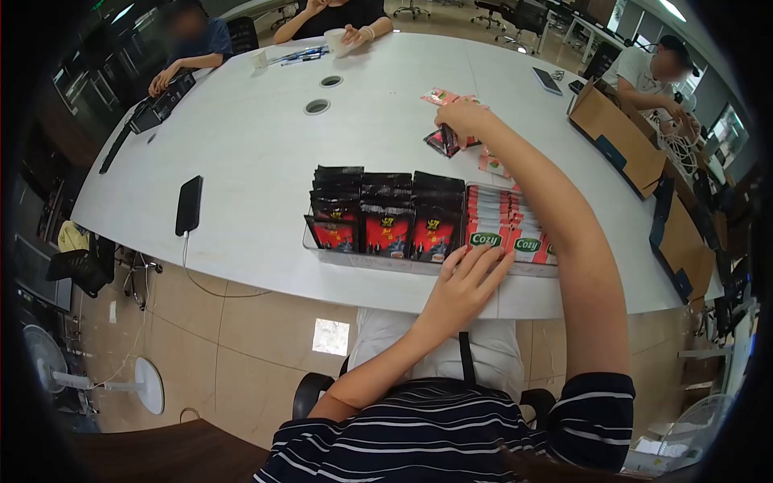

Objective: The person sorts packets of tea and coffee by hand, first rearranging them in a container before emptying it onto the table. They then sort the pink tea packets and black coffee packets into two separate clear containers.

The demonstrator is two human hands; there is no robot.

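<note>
A clear tray [370,260] near the table's front edge holds rows of black-and-red coffee sachets [387,229], with red-and-white Cozy tea sachets [527,244] at its right. My left hand [471,278] lies with fingers stretched out against the tray's front, at the Cozy packets. Beyond the tray, my right hand [465,119] reaches down with its fingers closed on a black-and-red coffee sachet [441,143]. Its fingertips are partly hidden. Loose pink-and-white tea sachets [439,96] lie around that hand, one of them partly behind my right forearm.
A phone [189,205] with a charging cable lies on the left of the white table [258,161]. Open cardboard boxes [616,137] stand along the right edge. Pens [302,55] and a paper cup [258,59] are at the far side, where other people sit.
</note>
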